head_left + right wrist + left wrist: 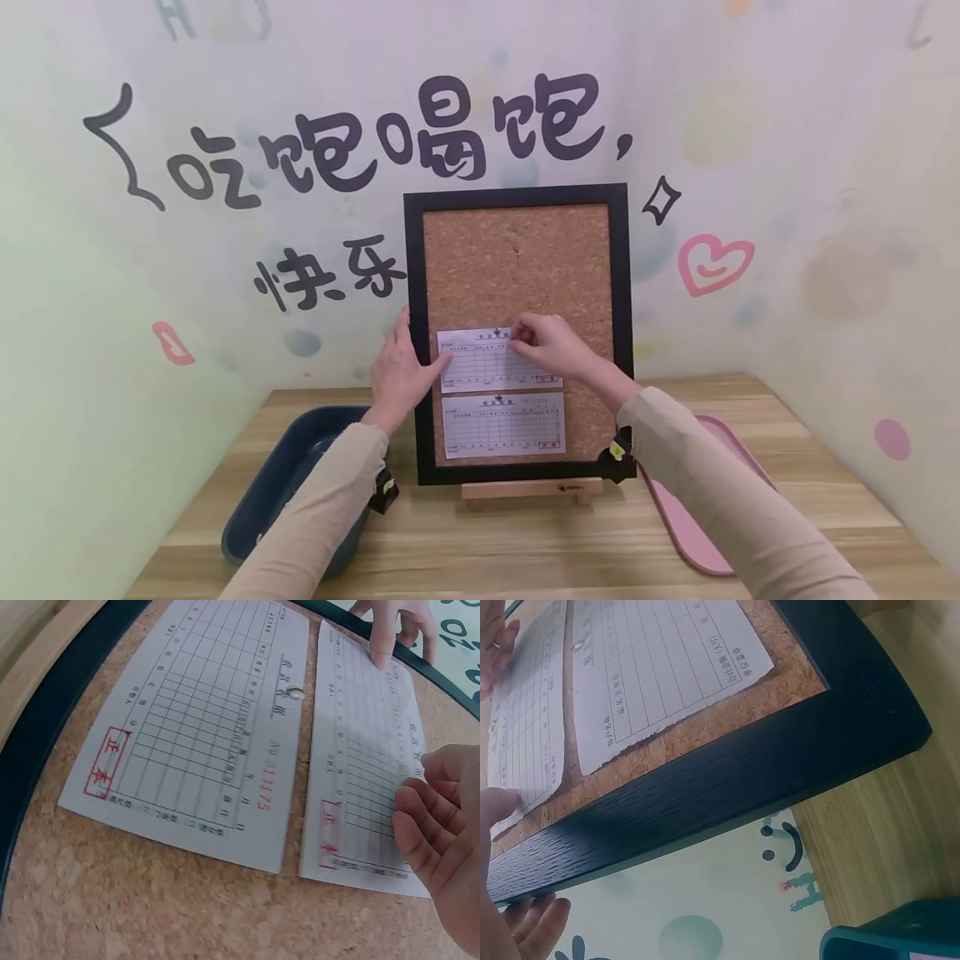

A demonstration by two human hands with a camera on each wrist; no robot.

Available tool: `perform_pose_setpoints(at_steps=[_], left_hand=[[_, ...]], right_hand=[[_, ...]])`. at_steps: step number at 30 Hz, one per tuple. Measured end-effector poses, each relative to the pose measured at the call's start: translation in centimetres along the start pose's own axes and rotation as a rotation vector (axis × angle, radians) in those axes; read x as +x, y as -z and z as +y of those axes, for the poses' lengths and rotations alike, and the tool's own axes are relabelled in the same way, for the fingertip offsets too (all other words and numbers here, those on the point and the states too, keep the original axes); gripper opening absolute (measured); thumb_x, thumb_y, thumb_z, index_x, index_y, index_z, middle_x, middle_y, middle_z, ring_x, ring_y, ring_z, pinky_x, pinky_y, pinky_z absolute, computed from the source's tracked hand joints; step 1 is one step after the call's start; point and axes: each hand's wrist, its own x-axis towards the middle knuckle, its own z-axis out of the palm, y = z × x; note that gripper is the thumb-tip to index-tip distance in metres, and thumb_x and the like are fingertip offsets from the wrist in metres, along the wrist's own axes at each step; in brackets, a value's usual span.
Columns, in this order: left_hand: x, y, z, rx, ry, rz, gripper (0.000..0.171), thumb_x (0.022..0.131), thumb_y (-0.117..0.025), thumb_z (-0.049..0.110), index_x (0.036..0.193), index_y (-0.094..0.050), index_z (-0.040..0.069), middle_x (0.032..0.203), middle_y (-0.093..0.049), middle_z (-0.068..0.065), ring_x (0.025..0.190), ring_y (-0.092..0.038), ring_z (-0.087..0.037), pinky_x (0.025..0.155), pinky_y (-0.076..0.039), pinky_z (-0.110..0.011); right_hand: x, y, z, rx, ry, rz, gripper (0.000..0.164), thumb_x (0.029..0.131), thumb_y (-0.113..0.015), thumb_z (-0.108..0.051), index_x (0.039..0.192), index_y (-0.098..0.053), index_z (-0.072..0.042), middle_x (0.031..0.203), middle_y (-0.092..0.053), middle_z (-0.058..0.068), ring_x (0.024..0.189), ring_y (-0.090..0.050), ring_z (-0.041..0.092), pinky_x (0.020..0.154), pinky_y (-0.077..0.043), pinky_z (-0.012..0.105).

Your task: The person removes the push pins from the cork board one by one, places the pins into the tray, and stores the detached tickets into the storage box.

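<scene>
A cork board (525, 267) in a black frame leans upright on a small wooden stand (532, 489). Two printed paper slips lie against its lower part, an upper slip (480, 367) above a lower slip (504, 429). A clear pushpin (296, 693) sits at the lower slip's top edge. My left hand (401, 375) grips the frame's left side, thumb on the upper slip and fingers behind the frame. At the upper slip's top edge, my right hand (551, 343) has curled fingers close to the paper; whether they pinch something is hidden.
On the wooden table (540, 550), a dark blue tray (262, 475) stands at the left, partly behind the left sleeve. A pink tray (697, 525) lies at the right, partly under the right sleeve. The wall (787, 167) with painted lettering rises behind the board.
</scene>
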Motion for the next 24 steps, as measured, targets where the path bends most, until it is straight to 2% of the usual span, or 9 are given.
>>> perform_pose_setpoints(at_steps=[8,15,24], left_hand=[[-0.1,-0.1,-0.1,-0.031,-0.005,0.011,0.091,0.075,-0.070,0.040,0.143,-0.020,0.007,0.138,-0.039,-0.018,0.104,-0.054,-0.034,0.082,-0.047,-0.044],[-0.1,-0.3,-0.2,-0.055,-0.020,0.024,0.090,0.075,-0.071,0.039,0.142,-0.022,0.005,0.138,-0.038,-0.018,0.105,-0.054,-0.034,0.083,-0.047,-0.044],[-0.2,-0.2,-0.3,-0.070,-0.025,0.034,0.090,0.074,-0.072,0.038,0.142,-0.022,0.005,0.139,-0.037,-0.018,0.110,-0.052,-0.034,0.088,-0.045,-0.044]], right_hand=[[0.3,-0.8,0.0,-0.006,-0.035,0.087,0.006,0.086,-0.059,-0.012,0.089,-0.061,-0.006,0.074,-0.060,0.001,0.062,-0.051,0.012,0.057,-0.043,0.026],[0.8,-1.7,-0.2,-0.053,-0.029,0.184,0.010,0.085,-0.060,-0.013,0.091,-0.063,-0.006,0.073,-0.062,0.001,0.060,-0.053,0.010,0.055,-0.043,0.025],[1.1,-2.7,-0.4,-0.130,-0.023,0.277,0.007,0.083,-0.063,-0.012,0.087,-0.064,-0.006,0.069,-0.062,0.000,0.056,-0.052,0.009,0.052,-0.042,0.024]])
